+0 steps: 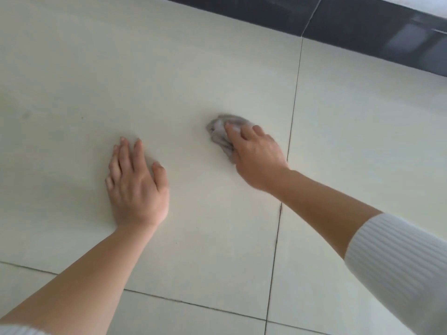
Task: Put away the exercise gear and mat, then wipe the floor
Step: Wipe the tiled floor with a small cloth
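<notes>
The right hand [256, 158] is gripping a crumpled grey cloth [219, 131], fingers curling over it, and pressing it onto the pale tiled floor [193, 68] near a dark grout line. The left hand [136, 187] is lying flat on the floor, fingers straight, holding nothing.

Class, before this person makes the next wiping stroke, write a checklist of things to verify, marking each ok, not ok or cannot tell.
1. The right hand holds the crumpled grey cloth: ok.
2. The cloth lies against the pale tiled floor: ok.
3. The left hand rests flat on the floor, fingers straight, apart from the cloth: ok.
4. Visible floor ahead of the cloth is free of obstacles: ok.
5. The faint grey smudge on the far-left tile is wiped: not ok.
6. The cloth is damp enough: cannot tell.
</notes>
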`<move>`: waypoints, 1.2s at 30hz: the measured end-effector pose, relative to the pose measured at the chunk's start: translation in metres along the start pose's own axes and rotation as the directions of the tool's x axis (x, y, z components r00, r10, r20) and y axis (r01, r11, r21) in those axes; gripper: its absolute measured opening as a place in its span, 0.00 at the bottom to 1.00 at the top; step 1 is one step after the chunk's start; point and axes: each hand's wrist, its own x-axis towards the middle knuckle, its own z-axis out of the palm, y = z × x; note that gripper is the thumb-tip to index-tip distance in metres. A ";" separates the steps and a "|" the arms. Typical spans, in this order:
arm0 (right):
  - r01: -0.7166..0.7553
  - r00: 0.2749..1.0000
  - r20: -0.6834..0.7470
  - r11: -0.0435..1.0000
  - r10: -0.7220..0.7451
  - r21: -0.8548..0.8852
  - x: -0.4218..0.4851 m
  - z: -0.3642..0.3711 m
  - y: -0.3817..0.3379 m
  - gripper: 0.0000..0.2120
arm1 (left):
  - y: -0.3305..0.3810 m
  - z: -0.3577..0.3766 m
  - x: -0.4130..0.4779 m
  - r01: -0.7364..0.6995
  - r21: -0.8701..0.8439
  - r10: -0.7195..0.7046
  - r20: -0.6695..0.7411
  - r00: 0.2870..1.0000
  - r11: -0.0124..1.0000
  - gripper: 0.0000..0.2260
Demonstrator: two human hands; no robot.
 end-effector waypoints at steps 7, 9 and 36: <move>0.359 0.929 0.084 0.933 -0.360 0.027 -0.046 0.002 0.004 0.28 | 0.002 -0.003 0.000 0.014 0.000 -0.014 0.035 0.999 1.000 0.26; 0.023 1.000 0.013 1.000 -0.023 0.015 -0.025 -0.004 0.027 0.27 | 0.001 -0.004 0.000 0.022 0.015 -0.022 0.048 0.999 1.000 0.27; 0.474 0.879 0.019 0.878 -0.476 0.068 0.027 0.002 0.013 0.23 | 0.005 -0.008 0.002 0.055 0.067 -0.062 0.107 0.992 0.996 0.28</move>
